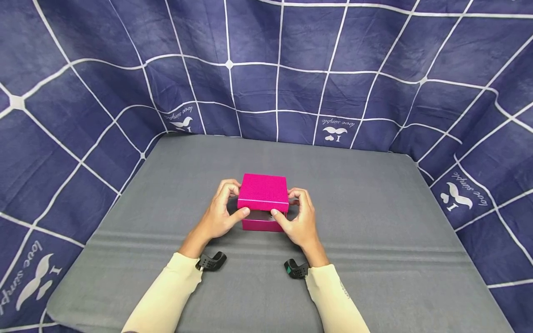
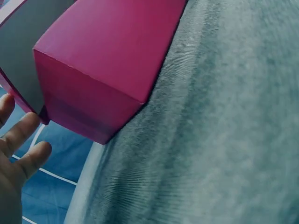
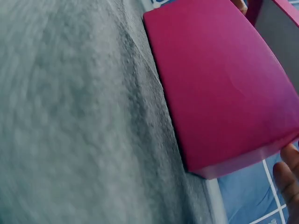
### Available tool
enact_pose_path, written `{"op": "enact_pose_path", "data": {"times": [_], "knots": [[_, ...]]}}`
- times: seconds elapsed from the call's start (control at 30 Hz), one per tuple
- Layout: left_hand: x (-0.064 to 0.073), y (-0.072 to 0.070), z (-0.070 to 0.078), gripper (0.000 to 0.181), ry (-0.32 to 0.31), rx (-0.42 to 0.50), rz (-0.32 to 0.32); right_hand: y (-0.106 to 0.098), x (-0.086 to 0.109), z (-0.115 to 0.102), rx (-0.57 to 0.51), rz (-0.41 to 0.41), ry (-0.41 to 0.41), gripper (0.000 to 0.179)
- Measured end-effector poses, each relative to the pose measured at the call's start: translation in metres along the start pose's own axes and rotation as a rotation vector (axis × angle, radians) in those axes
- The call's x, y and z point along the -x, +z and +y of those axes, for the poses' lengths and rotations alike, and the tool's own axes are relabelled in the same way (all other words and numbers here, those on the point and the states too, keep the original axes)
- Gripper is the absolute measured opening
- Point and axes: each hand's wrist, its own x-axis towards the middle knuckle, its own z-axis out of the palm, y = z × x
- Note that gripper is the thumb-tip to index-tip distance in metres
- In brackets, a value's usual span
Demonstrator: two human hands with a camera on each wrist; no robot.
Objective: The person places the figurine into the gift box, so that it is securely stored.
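Observation:
A bright pink box lid sits raised and tilted over its pink box base, with a dark gap showing along the front. My left hand grips the lid's left side, thumb at the front corner and fingers bent behind. On the opposite side my right hand holds the lid the same way, its thumb at the lower front edge. The left wrist view shows the lid's grey inside angled away from the base. From the right wrist, the base stands on the grey cloth. The base's inside is hidden.
Grey cloth covers the table, with creases running across it near the box. Blue curtains with white grid lines enclose the back and both sides. Black wrist straps sit at both cuffs.

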Motion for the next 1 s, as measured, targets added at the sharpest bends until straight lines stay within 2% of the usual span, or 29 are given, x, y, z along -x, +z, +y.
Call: {"op": "enact_pose_path", "data": {"times": [0.13,0.27,0.37,0.7,1.0], "knots": [[0.004,0.006,-0.018,0.037,0.003,-0.018,-0.015,-0.001,0.003,0.018,0.018,-0.017,-0.049,0.045],[0.007,0.008,-0.024,0.037,-0.007,-0.020,-0.046,-0.001,0.007,0.045,0.054,-0.031,-0.082,0.050],[0.009,0.007,-0.026,0.037,-0.020,-0.023,-0.061,-0.002,0.008,0.054,0.080,-0.060,-0.087,0.051],[0.011,0.006,-0.026,0.043,-0.035,-0.028,-0.096,-0.009,0.007,0.061,0.110,-0.156,-0.115,0.051],[0.014,0.007,-0.027,0.046,-0.044,-0.011,-0.112,-0.013,0.010,0.065,0.163,-0.236,-0.080,0.053]]}}
